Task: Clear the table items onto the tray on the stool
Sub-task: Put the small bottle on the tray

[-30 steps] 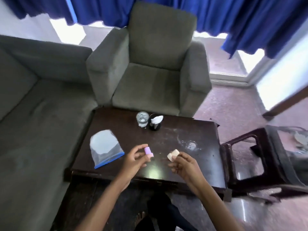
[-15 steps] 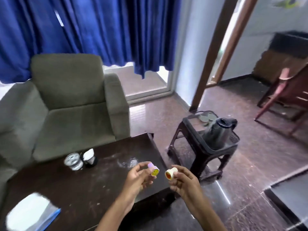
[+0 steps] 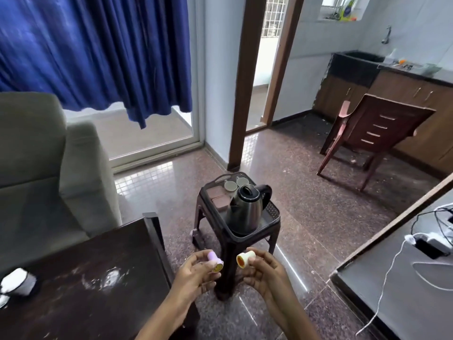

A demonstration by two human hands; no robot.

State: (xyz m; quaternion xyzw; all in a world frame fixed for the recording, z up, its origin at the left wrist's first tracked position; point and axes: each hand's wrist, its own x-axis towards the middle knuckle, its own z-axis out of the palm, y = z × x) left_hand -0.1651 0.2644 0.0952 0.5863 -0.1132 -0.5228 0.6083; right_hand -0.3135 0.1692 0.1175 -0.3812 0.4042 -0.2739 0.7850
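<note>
My left hand (image 3: 193, 273) holds a small pink stamp (image 3: 215, 260) with a yellow smiley face, pinched between thumb and fingers. In my right hand (image 3: 266, 272) is a small cream stamp (image 3: 245, 258) with an orange face. Both hands hover past the right edge of the dark wooden table (image 3: 81, 285), just in front of the dark plastic stool (image 3: 230, 246). On the stool lies a dark tray (image 3: 273, 213) carrying a steel kettle (image 3: 246, 212), two small cups (image 3: 231, 185) and two brownish blocks (image 3: 219, 196).
A grey armchair (image 3: 36, 173) stands at the left behind the table. At the table's left edge sits a black cup with something white in it (image 3: 17, 282). A brown plastic chair (image 3: 375, 133) stands at the right, and a grey surface with cables (image 3: 402, 288) lies near right.
The view has swung further right, so the stool and tray are now centred ahead. Both hands, still holding the two stamps, have moved off the table toward the stool.
</note>
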